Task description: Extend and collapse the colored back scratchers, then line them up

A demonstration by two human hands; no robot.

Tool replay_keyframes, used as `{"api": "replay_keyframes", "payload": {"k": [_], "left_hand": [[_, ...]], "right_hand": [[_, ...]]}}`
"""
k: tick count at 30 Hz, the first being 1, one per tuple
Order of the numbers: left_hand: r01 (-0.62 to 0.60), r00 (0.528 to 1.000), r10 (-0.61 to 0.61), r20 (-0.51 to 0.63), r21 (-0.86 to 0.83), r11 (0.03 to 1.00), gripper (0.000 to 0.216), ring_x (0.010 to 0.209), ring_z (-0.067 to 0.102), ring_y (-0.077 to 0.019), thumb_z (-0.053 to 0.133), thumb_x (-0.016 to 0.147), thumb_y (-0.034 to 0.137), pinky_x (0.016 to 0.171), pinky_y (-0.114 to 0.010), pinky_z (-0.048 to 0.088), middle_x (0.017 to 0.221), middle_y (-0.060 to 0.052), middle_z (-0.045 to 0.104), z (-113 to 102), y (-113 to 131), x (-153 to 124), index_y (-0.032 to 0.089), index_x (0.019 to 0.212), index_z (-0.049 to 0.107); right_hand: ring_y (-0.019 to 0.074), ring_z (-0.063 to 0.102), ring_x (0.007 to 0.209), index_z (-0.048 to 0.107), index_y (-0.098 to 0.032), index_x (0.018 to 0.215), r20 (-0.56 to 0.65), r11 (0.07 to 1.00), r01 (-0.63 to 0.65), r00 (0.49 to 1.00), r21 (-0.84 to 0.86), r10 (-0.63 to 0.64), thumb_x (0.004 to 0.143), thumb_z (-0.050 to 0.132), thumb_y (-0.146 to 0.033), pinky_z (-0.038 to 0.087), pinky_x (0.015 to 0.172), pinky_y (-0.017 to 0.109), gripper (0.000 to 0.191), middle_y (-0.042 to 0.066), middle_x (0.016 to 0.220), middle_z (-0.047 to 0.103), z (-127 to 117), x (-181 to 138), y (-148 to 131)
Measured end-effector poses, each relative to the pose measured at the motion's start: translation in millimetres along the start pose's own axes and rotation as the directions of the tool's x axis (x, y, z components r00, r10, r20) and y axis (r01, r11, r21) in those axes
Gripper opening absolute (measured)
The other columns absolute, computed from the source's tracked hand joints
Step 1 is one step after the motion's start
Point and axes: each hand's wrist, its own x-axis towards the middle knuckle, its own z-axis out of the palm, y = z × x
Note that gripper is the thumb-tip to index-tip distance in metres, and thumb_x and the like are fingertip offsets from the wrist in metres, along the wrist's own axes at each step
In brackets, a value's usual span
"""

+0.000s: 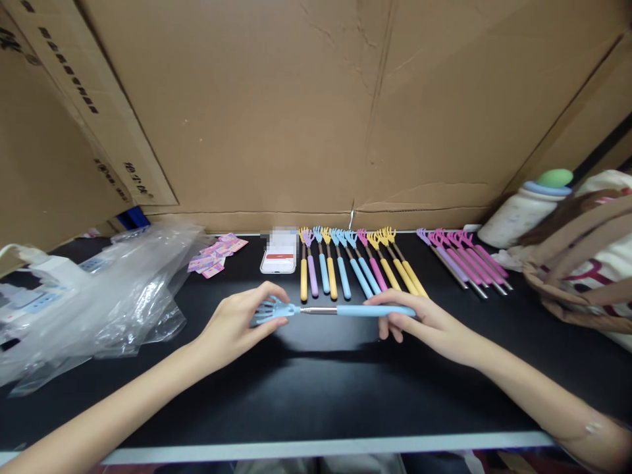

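A light blue back scratcher (360,311) lies level between my hands above the black table. Around its claw-shaped head my left hand (247,316) is closed, thumb on the near side and fingers on the far side. My right hand (419,319) grips the blue handle near its end, with the lower fingers curled underneath. A short stretch of the metal rod shows between head and handle. Behind it lies a row of back scratchers (343,276) in yellow, purple, blue and pink, heads toward the cardboard. Farther right is a group of pink and purple back scratchers (469,260) with bare metal ends.
Clear plastic bags (123,296) cover the table's left side, partly over a white power strip (54,276). Pink printed cards (217,253) and a phone (279,253) lie toward the back. A white bottle (523,214) and a fabric bag (577,263) stand right. Cardboard (276,118) walls the back.
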Motion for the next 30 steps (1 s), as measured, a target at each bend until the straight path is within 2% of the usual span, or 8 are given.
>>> {"api": "replay_keyframes", "payload": {"k": [6,12,14,17,19,22,26,30], "left_hand": [[-0.055,0.991,0.059,-0.124,0.039,0.998,0.015,0.062,0.061,-0.0125,0.053,0.087,0.037,0.058,-0.022,0.044,0.077,0.003,0.066,3,2,3,0.024,0.096,0.055],[-0.093,0.988,0.107,-0.111,0.123,0.988,0.02,0.07,0.064,-0.0129,0.05,0.089,0.041,0.061,-0.021,0.045,0.089,0.003,0.069,1,5,12,0.026,0.1,0.057],[-0.128,0.982,0.151,-0.111,0.197,0.972,0.022,0.077,0.065,-0.0135,0.049,0.09,0.043,0.064,-0.021,0.045,0.092,0.002,0.07,-2,6,16,0.027,0.1,0.06],[-0.181,0.962,0.237,-0.139,0.328,0.927,0.024,0.078,0.064,-0.0136,0.049,0.091,0.044,0.062,-0.021,0.044,0.088,0.002,0.071,-6,9,22,0.03,0.1,0.066],[-0.192,0.943,0.281,-0.176,0.4,0.896,0.023,0.076,0.062,-0.0141,0.05,0.091,0.042,0.06,-0.022,0.043,0.085,0.002,0.071,-7,10,27,0.031,0.101,0.067],[-0.211,0.911,0.356,-0.208,0.505,0.837,0.02,0.077,0.058,-0.0151,0.051,0.091,0.04,0.058,-0.024,0.039,0.083,0.001,0.069,-6,12,34,0.03,0.096,0.067],[-0.292,0.848,0.511,-0.142,0.681,0.672,0.021,0.073,0.055,-0.0148,0.047,0.093,0.03,0.058,-0.027,0.036,0.082,0.0,0.065,-1,16,41,0.025,0.084,0.065],[-0.345,0.853,0.518,-0.063,0.676,0.651,0.022,0.068,0.055,-0.0147,0.043,0.095,0.029,0.058,-0.028,0.036,0.072,0.001,0.063,6,17,43,0.021,0.085,0.061]], "right_hand": [[0.0122,0.059,0.067,0.055,-0.018,0.118,-0.039,0.998,0.036,0.999,-0.044,-0.037,0.094,0.044,-0.037,0.049,0.061,0.024,0.032,0.003,0.078,0.064,6,4,-2],[0.0141,0.063,0.066,0.059,-0.018,0.115,-0.082,0.975,0.037,0.995,-0.218,-0.056,0.093,0.045,-0.038,0.049,0.062,0.025,0.033,0.002,0.073,0.066,-3,3,-5],[0.0159,0.065,0.072,0.062,-0.021,0.114,-0.111,0.927,0.044,0.99,-0.373,-0.092,0.092,0.046,-0.037,0.05,0.066,0.027,0.032,0.003,0.08,0.07,-7,5,-7],[0.0189,0.067,0.086,0.063,-0.026,0.113,-0.117,0.779,0.09,0.972,-0.621,-0.206,0.09,0.049,-0.035,0.05,0.075,0.03,0.029,0.004,0.101,0.072,-11,7,-6],[0.0187,0.067,0.085,0.062,-0.028,0.114,-0.112,0.683,0.093,0.962,-0.725,-0.25,0.09,0.05,-0.035,0.049,0.073,0.03,0.028,0.003,0.103,0.072,-11,9,-5],[0.0172,0.067,0.074,0.06,-0.029,0.112,-0.1,0.594,0.071,0.963,-0.801,-0.25,0.09,0.049,-0.036,0.047,0.064,0.027,0.026,0.001,0.093,0.073,-8,15,-5],[0.017,0.068,0.076,0.058,-0.026,0.108,-0.062,0.522,0.095,0.959,-0.848,-0.276,0.094,0.043,-0.034,0.044,0.06,0.026,0.022,0.002,0.093,0.073,-3,26,-8],[0.0177,0.067,0.066,0.06,-0.024,0.103,-0.044,0.457,0.101,0.954,-0.884,-0.296,0.095,0.039,-0.036,0.038,0.053,0.026,0.025,0.003,0.083,0.073,2,37,-9]]}}
